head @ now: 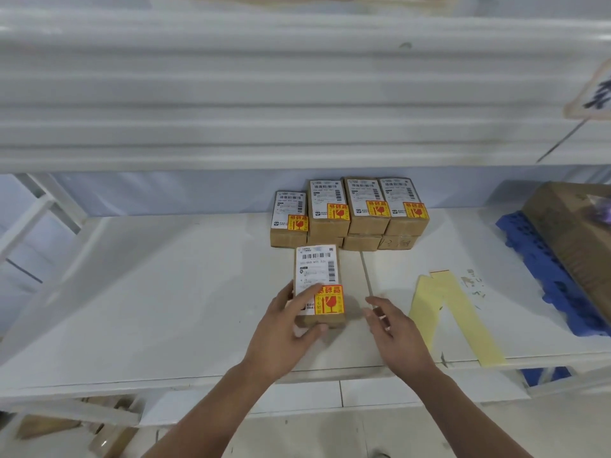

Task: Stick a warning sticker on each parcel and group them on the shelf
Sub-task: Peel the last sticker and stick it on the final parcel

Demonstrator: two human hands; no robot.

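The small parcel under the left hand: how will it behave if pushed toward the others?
The parcel is a flat cardboard box with its broad face down, so it should slide, not roll or tip. The left hand grips it alone, so it is probably light. Its broken-glass sticker suggests fragile contents.

A white shelf board (165,292) spans the view, with a thin seam (367,276) running from back to front edge right of centre. Above it sits the blurred white front beam (264,94) of the upper tier. Behind is a pale bluish wall (165,193), and white frame braces (36,209) stand at the left end. Below the front edge lies a pale tiled floor (330,434), with cardboard scraps (49,424) at lower left. The light is soft and even.
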